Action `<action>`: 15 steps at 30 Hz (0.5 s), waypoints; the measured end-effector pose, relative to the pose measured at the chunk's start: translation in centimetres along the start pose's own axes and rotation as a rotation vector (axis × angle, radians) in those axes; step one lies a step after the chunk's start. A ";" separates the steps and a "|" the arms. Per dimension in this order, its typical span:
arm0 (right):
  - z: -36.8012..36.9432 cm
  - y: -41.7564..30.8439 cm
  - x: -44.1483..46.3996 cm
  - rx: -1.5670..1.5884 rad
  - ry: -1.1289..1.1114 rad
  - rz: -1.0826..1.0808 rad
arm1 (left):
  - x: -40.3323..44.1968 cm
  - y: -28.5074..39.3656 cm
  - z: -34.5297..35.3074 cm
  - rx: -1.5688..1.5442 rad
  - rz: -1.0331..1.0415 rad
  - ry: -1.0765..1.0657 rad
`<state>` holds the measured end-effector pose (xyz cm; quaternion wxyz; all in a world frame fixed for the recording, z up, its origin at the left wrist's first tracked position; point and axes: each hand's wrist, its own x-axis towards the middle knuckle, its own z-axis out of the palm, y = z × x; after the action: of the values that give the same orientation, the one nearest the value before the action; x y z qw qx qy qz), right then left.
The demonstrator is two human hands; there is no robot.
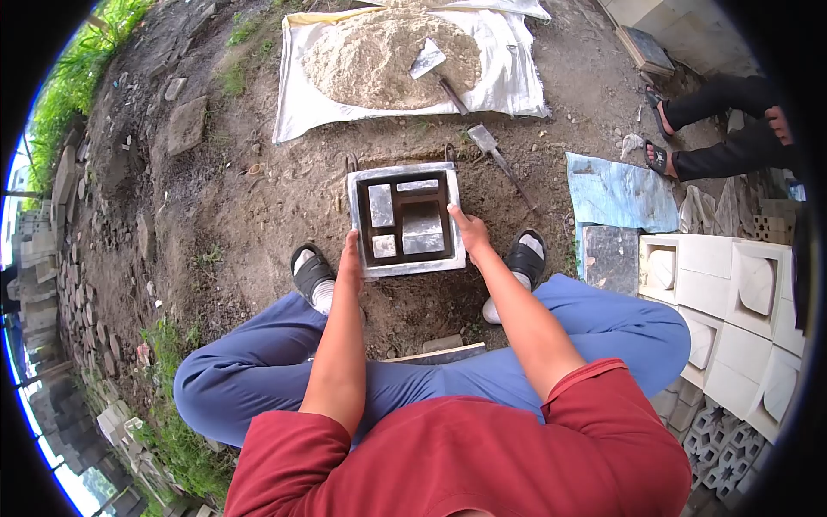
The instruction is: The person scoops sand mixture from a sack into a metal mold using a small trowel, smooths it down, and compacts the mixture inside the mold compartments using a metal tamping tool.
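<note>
A square metal mould with raised blocks inside a dark frame lies between my feet. My left hand is pressed along its left side, near the lower corner. Against its right side rests my right hand, with the thumb over the rim and the other fingers hidden along the outer wall. Two small metal loops stick out at the mould's far edge. Beyond it, a trowel rests on a heap of pale powder on a white sheet. A second flat-bladed tool lies on the soil to the right.
Another person's legs in dark trousers and sandals are at the upper right. Below them are a blue sheet, a dark slab and stacked pale blocks. Loose stones and grass lie to the left.
</note>
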<state>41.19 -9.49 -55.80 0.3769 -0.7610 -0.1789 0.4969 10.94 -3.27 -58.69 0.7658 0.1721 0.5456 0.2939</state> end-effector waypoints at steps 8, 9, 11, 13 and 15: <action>-1.3 0.2 1.7 -0.233 -0.057 -0.095 | 1.3 0.0 -1.3 0.275 0.185 0.104; -1.9 0.0 2.2 -0.241 -0.057 -0.097 | 1.8 0.2 -1.7 0.413 0.277 0.182; -2.9 -0.6 3.1 -0.335 -0.232 -0.164 | 1.8 2.3 0.1 0.421 0.393 0.245; -4.5 -3.7 2.5 -0.455 -0.487 0.006 | 1.1 5.4 3.1 0.625 0.649 0.449; -7.5 -4.4 6.9 -0.709 -0.741 -0.063 | 0.5 7.5 6.8 0.921 0.907 0.654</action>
<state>51.41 -5.13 -55.10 0.0218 -0.6090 -0.4807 0.6305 15.50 3.17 -52.35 0.2162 0.5898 0.6901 0.3594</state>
